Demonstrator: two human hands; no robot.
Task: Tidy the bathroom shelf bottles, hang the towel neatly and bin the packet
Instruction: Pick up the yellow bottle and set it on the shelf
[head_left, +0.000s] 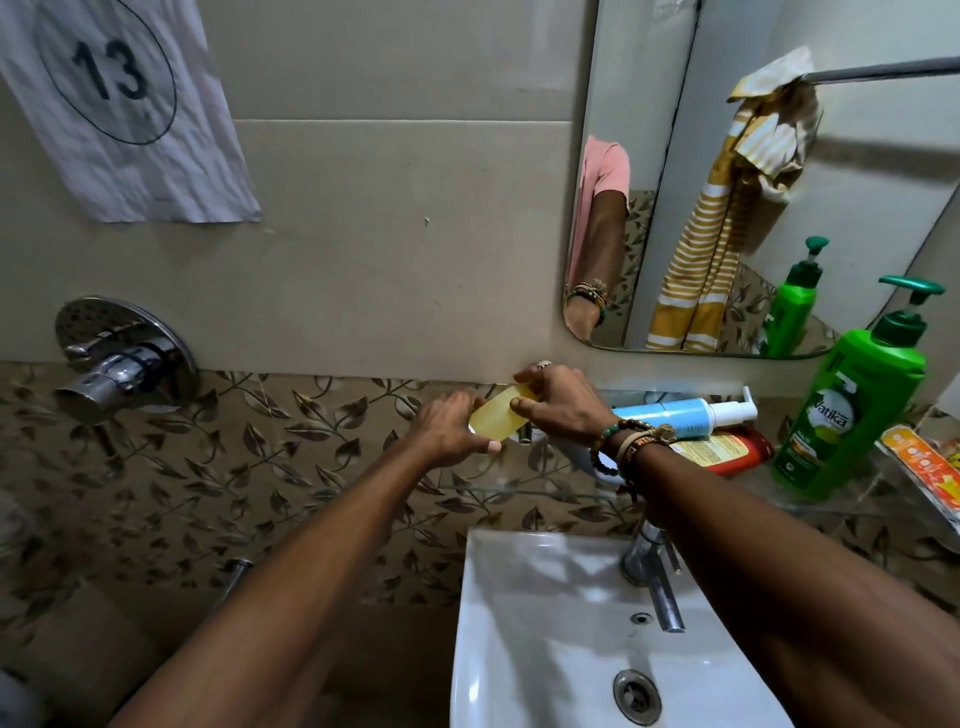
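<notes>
A small yellow bottle (497, 414) is held tilted above the left end of the glass shelf (524, 492). My left hand (449, 428) grips its lower end and my right hand (558, 402) grips its upper end. A blue-and-white pump bottle (685, 415) lies on its side on the shelf, on top of a red-and-yellow bottle (727, 449) that also lies flat. A tall green pump bottle (852, 410) stands upright to their right. An orange packet (922, 475) lies at the shelf's far right. A yellow striped towel (727, 218), seen in the mirror, hangs bunched from a rail.
A white basin (519, 649) with a chrome tap (654, 582) sits below the shelf. The mirror (857, 182) hangs on the wall above. A chrome mixer valve (119, 358) sticks out at the left, and a paper sheet marked 13 (119, 104) hangs above it.
</notes>
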